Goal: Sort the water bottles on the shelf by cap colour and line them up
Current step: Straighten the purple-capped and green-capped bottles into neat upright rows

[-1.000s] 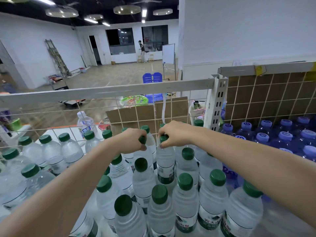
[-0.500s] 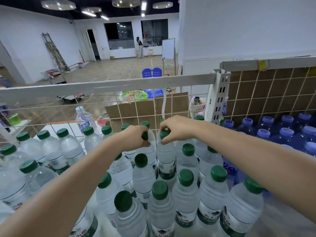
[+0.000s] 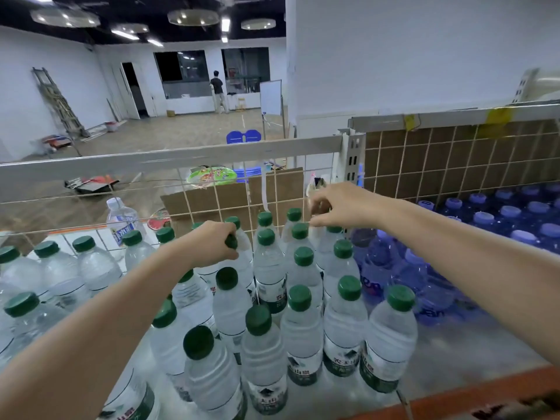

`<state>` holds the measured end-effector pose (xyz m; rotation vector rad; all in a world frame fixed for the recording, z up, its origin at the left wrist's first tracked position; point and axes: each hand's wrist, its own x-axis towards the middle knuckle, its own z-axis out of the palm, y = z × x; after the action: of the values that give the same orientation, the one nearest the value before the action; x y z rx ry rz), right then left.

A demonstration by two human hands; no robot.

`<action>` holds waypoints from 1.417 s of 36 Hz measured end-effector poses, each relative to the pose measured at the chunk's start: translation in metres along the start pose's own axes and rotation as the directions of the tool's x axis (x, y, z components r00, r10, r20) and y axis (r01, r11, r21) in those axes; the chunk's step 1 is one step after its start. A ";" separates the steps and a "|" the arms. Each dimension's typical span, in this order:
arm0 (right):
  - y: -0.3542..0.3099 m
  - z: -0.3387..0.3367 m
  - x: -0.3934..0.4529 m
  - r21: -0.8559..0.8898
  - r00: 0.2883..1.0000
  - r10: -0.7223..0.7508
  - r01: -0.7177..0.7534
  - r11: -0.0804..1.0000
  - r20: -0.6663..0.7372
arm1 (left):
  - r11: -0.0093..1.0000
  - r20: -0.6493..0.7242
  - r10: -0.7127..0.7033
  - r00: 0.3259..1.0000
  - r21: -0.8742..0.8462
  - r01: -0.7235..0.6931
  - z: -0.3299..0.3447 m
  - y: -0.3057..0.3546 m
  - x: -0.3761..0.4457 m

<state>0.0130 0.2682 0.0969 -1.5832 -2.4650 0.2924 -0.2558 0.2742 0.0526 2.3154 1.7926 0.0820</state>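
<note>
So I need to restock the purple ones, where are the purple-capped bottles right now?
In the head view, the purple-capped bottles stand grouped at the right of the shelf, beside the green-capped bottles and in front of the wire grid backed with cardboard.

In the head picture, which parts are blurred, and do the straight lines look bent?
Head view: the right hand is smeared by motion, so its fingertips are unclear; the left hand on a green cap is sharper. The rail bows from the wide lens. Ceiling lamps glare; the purple bottles look soft.
</note>
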 end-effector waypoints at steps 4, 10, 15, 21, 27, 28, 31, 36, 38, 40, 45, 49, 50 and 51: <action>0.006 -0.002 -0.012 -0.029 0.999 0.048 -0.047 0.998 0.007 | 1.000 0.017 0.013 1.000 0.022 -0.013 0.002 0.000 0.001; 0.004 0.000 -0.027 -0.093 0.973 0.172 -0.159 0.983 0.156 | 0.956 -0.123 0.068 0.990 0.290 -0.030 -0.009 0.017 -0.005; 0.010 0.012 -0.031 -0.128 0.938 0.216 -0.187 0.974 0.272 | 0.978 -0.163 0.204 0.965 0.085 -0.193 -0.010 0.056 -0.014; 0.011 0.026 -0.037 -0.003 0.951 0.182 -0.187 0.982 0.249 | 0.954 0.106 0.293 0.950 -0.095 -0.284 0.015 0.103 -0.017; 0.014 0.023 -0.036 0.020 0.970 0.131 -0.138 0.990 0.206 | 0.959 0.088 0.271 0.958 -0.115 -0.261 0.024 0.114 -0.014; 0.013 0.021 -0.036 0.026 0.976 0.115 -0.121 0.992 0.183 | 0.959 0.071 0.268 0.961 -0.119 -0.258 0.022 0.115 -0.017; 0.005 0.009 -0.036 0.080 0.994 0.086 -0.092 0.993 0.066 | 0.964 -0.012 0.238 0.971 -0.123 -0.237 0.015 0.110 -0.025; -0.018 -0.012 -0.033 0.116 0.958 0.081 -0.051 0.992 -0.276 | 0.943 -0.259 0.159 0.953 -0.247 -0.225 -0.018 0.110 -0.039; -0.031 -0.021 -0.034 0.158 0.898 0.093 -0.026 0.987 -0.429 | 0.929 -0.348 0.107 0.931 -0.297 -0.218 -0.035 0.112 -0.047; -0.045 -0.033 -0.034 0.213 0.839 0.105 0.014 0.977 -0.534 | 0.918 -0.426 0.039 0.904 -0.343 -0.201 -0.053 0.112 -0.056; -0.081 -0.059 -0.027 0.242 0.739 0.077 0.119 0.963 -0.670 | 0.903 -0.611 -0.082 0.787 -0.379 -0.200 -0.096 0.095 -0.075; -0.110 -0.071 -0.012 0.254 0.685 0.053 0.196 0.947 -0.726 | 0.887 -0.694 -0.112 0.711 -0.393 -0.243 -0.121 0.066 -0.088; -0.117 -0.073 -0.007 0.261 0.676 0.048 0.217 0.941 -0.735 | 0.883 -0.704 -0.125 0.699 -0.400 -0.245 -0.126 0.059 -0.091; -0.124 -0.074 -0.002 0.262 0.666 0.041 0.235 0.936 -0.745 | 0.877 -0.716 -0.136 0.685 -0.409 -0.253 -0.131 0.051 -0.093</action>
<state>-0.0742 0.2202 0.2017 -1.0971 -1.7229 0.0204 -0.2541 0.1900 0.1987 2.0705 1.6703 1.4924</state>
